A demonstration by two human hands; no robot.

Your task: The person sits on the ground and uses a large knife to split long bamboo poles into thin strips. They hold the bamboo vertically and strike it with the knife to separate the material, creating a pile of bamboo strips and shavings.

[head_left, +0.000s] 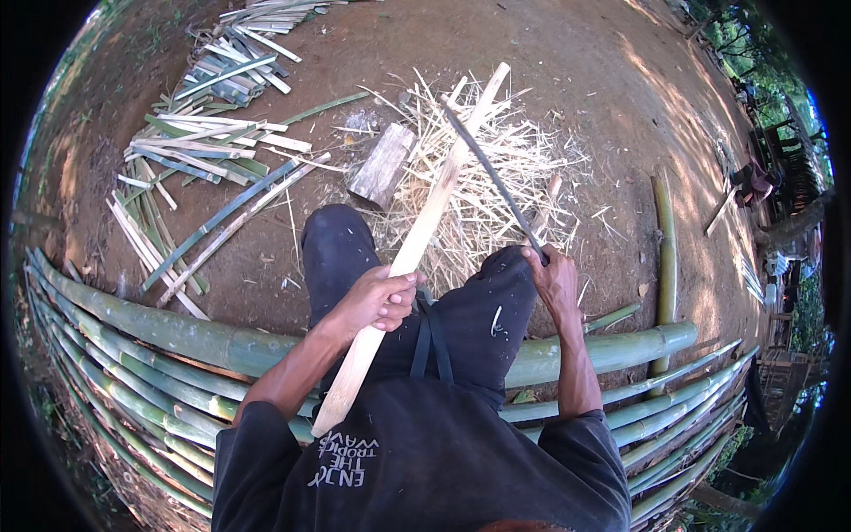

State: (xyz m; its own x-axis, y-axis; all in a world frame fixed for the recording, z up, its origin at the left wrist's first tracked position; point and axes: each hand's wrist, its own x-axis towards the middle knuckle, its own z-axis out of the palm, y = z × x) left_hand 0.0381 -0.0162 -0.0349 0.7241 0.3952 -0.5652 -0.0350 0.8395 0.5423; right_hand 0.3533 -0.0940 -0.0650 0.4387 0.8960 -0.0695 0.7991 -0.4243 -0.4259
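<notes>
My left hand (379, 298) is closed around the middle of a long, pale bamboo slat (433, 202). The slat slants from my shirt front up and away to the right, and its far end lies over a heap of thin shavings (519, 146). In my right hand (555, 273), by my right knee, is the handle end of a long, narrow, dark-bladed knife (492, 173). Its blade points forward and to the left, its tip close to the slat's far part; whether they touch I cannot tell. My fingers hide most of the handle.
A short wooden block (382, 167) lies beside the shavings. Split bamboo strips (199, 146) are piled at the far left. Thick green bamboo poles (177, 324) run under and behind me on both sides. Another pole (667, 253) lies on the ground at the right.
</notes>
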